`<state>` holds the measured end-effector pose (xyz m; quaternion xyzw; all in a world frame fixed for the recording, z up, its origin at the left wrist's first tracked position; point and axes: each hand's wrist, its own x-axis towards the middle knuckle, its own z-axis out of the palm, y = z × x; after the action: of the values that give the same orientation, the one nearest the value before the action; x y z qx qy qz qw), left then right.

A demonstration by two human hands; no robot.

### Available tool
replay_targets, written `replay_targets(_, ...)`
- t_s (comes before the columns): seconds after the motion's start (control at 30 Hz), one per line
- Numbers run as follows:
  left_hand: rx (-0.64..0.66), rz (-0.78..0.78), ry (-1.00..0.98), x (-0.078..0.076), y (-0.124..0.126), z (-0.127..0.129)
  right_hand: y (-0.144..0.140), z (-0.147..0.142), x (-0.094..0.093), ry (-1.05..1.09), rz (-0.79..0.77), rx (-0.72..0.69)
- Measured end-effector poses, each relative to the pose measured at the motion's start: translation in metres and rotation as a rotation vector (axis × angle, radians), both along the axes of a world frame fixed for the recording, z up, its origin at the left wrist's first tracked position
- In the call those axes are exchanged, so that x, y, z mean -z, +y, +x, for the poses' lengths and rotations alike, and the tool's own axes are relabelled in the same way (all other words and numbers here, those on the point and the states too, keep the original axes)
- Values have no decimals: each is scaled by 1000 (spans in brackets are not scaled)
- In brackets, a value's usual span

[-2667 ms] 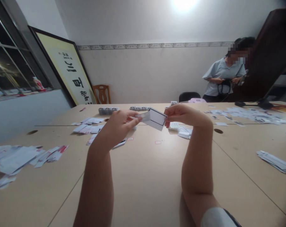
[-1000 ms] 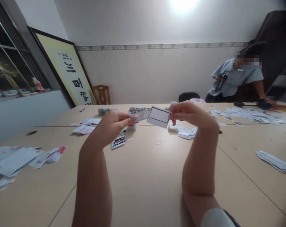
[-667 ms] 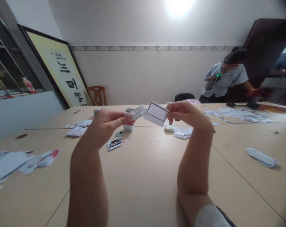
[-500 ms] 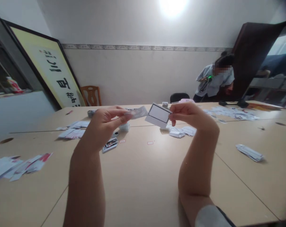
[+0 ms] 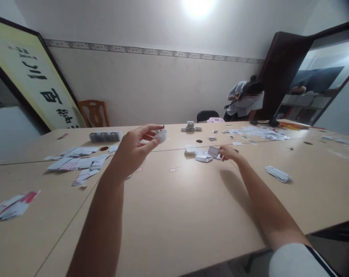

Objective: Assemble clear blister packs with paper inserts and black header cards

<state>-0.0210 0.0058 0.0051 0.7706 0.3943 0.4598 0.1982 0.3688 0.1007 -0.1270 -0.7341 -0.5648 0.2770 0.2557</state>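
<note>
Raised over the table at centre left, my left hand (image 5: 135, 150) pinches a small crumpled piece of clear plastic (image 5: 161, 135), perhaps a sleeve; its exact kind is hard to make out. Farther out, my right hand (image 5: 230, 153) has its fingertips closed on a card (image 5: 213, 152) with a dark border. That card is held by its right edge, just over a loose pile of white cards (image 5: 202, 157). Beside the pile, on its left, stands a whitish translucent stack (image 5: 190, 149).
White papers (image 5: 76, 161) lie in heaps at left, near a row of stacked packs (image 5: 105, 136). A folded bundle (image 5: 277, 174) lies at right. More cards (image 5: 264, 132) spread at the far right, where another person (image 5: 244, 100) bends over the table (image 5: 186, 207).
My right hand has moved away from the left, outward and down to the card pile, carrying the bordered card. My left hand stays raised with the plastic. The view has shifted right.
</note>
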Motion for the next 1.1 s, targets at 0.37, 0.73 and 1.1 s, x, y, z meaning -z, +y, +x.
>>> replay_targets(0.37,104,-85,-161,-1,0,3,16,17,48,72,125,102)
replay_targets(0.73,32,-1,-167,-3,0,-9,40,-43,70,-277,13,59)
replay_targets(1.1,-77,54,-196,-4,-1,-18,45,-23,48,-516,46,173)
